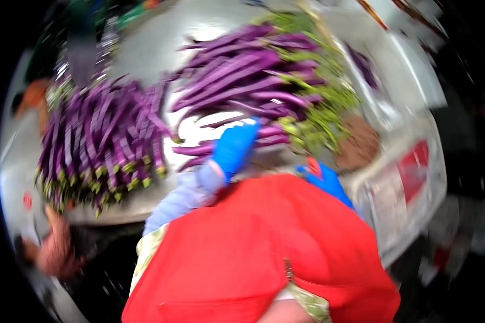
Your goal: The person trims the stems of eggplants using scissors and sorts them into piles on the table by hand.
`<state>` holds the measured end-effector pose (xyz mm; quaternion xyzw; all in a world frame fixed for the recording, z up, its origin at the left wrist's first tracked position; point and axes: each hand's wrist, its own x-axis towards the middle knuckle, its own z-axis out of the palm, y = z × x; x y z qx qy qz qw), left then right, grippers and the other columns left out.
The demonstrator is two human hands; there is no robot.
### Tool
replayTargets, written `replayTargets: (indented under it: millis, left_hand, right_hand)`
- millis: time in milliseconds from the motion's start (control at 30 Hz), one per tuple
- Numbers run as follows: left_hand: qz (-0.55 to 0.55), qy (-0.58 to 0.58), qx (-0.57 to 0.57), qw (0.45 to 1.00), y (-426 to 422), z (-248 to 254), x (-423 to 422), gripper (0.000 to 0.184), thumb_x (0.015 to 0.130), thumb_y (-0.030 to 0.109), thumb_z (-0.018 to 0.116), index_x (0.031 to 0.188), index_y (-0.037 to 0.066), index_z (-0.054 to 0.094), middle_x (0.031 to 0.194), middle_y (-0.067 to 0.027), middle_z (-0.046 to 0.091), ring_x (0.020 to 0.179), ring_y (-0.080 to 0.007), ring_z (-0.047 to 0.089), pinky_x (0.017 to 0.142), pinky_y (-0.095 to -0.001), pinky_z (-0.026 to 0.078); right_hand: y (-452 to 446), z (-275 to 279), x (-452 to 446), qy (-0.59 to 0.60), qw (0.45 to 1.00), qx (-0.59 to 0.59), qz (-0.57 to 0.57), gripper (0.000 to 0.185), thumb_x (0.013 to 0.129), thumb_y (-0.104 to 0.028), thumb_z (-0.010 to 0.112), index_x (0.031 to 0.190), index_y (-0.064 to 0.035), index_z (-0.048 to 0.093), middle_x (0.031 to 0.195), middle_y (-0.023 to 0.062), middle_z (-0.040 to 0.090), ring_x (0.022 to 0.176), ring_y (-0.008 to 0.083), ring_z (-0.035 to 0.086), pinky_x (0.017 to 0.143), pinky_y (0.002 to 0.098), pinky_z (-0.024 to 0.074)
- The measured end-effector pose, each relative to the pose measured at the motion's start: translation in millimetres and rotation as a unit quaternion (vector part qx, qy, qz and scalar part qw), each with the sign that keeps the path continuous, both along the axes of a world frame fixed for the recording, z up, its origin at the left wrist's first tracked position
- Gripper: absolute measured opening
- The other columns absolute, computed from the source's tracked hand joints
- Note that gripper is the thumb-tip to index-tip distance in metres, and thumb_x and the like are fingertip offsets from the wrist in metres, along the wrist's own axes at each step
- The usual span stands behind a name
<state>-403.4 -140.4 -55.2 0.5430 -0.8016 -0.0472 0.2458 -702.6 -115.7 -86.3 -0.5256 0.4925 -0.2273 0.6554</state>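
Long purple eggplants point(237, 72) with green stems lie in a loose heap ahead of me, stems to the right. My left hand point(234, 148), in a blue glove, is closed over an eggplant point(272, 141) at the near side of the heap; blur softens its fingers. Lower right, near the stem ends, my right hand point(328, 183), also blue-gloved, is closed around a tool with a red-orange handle point(313, 168). The rest of that tool is hidden. Left of my hands, a second pile of eggplants point(105, 126) shows short trimmed green ends toward me.
Green stems point(326, 116) gather along the heap's right side, by a brown lump point(358, 144). A plastic-lined container point(399, 188) stands at the right. Bagged eggplants point(364, 67) lie farther back. Other people's hands point(59, 245) are at the left edge of the metal table point(145, 54).
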Motion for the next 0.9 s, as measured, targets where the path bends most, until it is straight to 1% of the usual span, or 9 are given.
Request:
replayTargets:
  millis: [133,233,300,333,400,467,533,667,900]
  left_hand:
    - [0.066,0.163,0.033,0.984,8.8,28.8,2.5,0.055,0.071,0.003,0.062,0.123,0.004,0.048,0.102,-0.0192,0.059,0.092,-0.0348,0.059,0.077,-0.0413,0.048]
    - [0.152,0.377,0.048,0.912,22.3,102.0,32.3,0.056,0.074,0.008,0.069,0.125,0.005,0.048,0.106,-0.0129,0.061,0.098,-0.0234,0.061,0.085,-0.0343,0.048]
    - [0.165,0.648,0.004,0.744,16.5,120.8,67.0,0.051,0.076,0.009,0.071,0.123,0.004,0.049,0.103,-0.0034,0.059,0.093,-0.0120,0.055,0.084,-0.0295,0.047]
    - [0.229,0.600,-0.077,0.763,13.0,126.1,96.3,0.039,0.077,0.012,0.071,0.109,0.002,0.053,0.096,-0.0027,0.058,0.083,-0.0144,0.056,0.073,-0.0302,0.048]
    - [0.235,0.719,-0.236,0.610,13.6,162.3,174.1,0.032,0.075,0.009,0.070,0.102,0.005,0.053,0.081,-0.0017,0.054,0.073,-0.0136,0.054,0.066,-0.0283,0.046]
    - [0.260,0.712,-0.338,0.558,19.4,189.1,227.3,0.033,0.074,0.009,0.070,0.103,0.005,0.053,0.081,-0.0024,0.054,0.070,-0.0158,0.054,0.065,-0.0295,0.047]
    - [0.243,0.660,-0.499,0.507,15.7,183.3,312.3,0.048,0.075,0.012,0.073,0.115,0.004,0.048,0.095,-0.0052,0.058,0.079,-0.0174,0.058,0.067,-0.0320,0.049]
    - [0.431,0.632,-0.598,0.239,52.7,176.7,395.5,0.089,0.070,0.041,0.078,0.135,0.001,0.032,0.125,-0.0193,0.049,0.103,-0.0303,0.054,0.088,-0.0444,0.048]
    - [0.294,0.834,-0.384,0.265,89.8,108.5,425.4,0.066,0.084,0.041,0.064,0.134,0.006,0.038,0.136,-0.0200,0.040,0.123,-0.0375,0.041,0.101,-0.0551,0.037]
  right_hand:
    - [-6.8,-20.7,-4.5,-0.085,0.989,0.091,-0.085,0.057,0.084,0.000,0.048,0.139,-0.0022,0.032,0.116,0.0087,0.058,0.055,0.0016,0.038,0.051,0.0193,0.0366]
    - [-15.4,-19.2,4.4,-0.040,0.995,0.074,-0.051,0.056,0.084,0.000,0.049,0.138,-0.0027,0.034,0.114,0.0084,0.058,0.057,0.0029,0.040,0.052,0.0204,0.0375]
    - [-20.2,-22.9,15.5,-0.024,0.997,0.071,-0.030,0.056,0.083,0.001,0.049,0.137,-0.0031,0.035,0.113,0.0082,0.058,0.057,0.0037,0.041,0.053,0.0211,0.0381]
    - [-21.7,-25.3,20.4,-0.016,0.997,0.068,-0.018,0.056,0.083,0.001,0.049,0.137,-0.0033,0.036,0.112,0.0081,0.058,0.058,0.0041,0.042,0.053,0.0214,0.0384]
    - [-29.5,-31.2,31.3,-0.004,0.998,0.060,-0.002,0.056,0.082,0.002,0.050,0.137,-0.0036,0.037,0.111,0.0079,0.058,0.059,0.0049,0.043,0.054,0.0221,0.0390]
    - [-29.4,-36.9,39.5,0.010,0.998,0.058,0.008,0.056,0.082,0.002,0.050,0.136,-0.0040,0.039,0.109,0.0077,0.058,0.059,0.0057,0.045,0.054,0.0228,0.0395]
    - [-32.4,-42.3,46.6,0.026,0.998,0.057,0.016,0.055,0.081,0.003,0.050,0.135,-0.0044,0.040,0.108,0.0075,0.058,0.060,0.0065,0.046,0.055,0.0235,0.0401]
    - [-25.5,-52.4,43.9,0.047,0.997,0.065,0.018,0.055,0.080,0.004,0.051,0.134,-0.0051,0.043,0.105,0.0071,0.058,0.062,0.0082,0.048,0.057,0.0249,0.0413]
    - [-24.7,-19.4,52.5,-0.051,0.988,0.146,-0.004,0.051,0.083,0.002,0.053,0.133,-0.0024,0.042,0.073,0.0017,0.053,0.060,0.0099,0.050,0.058,0.0265,0.0429]
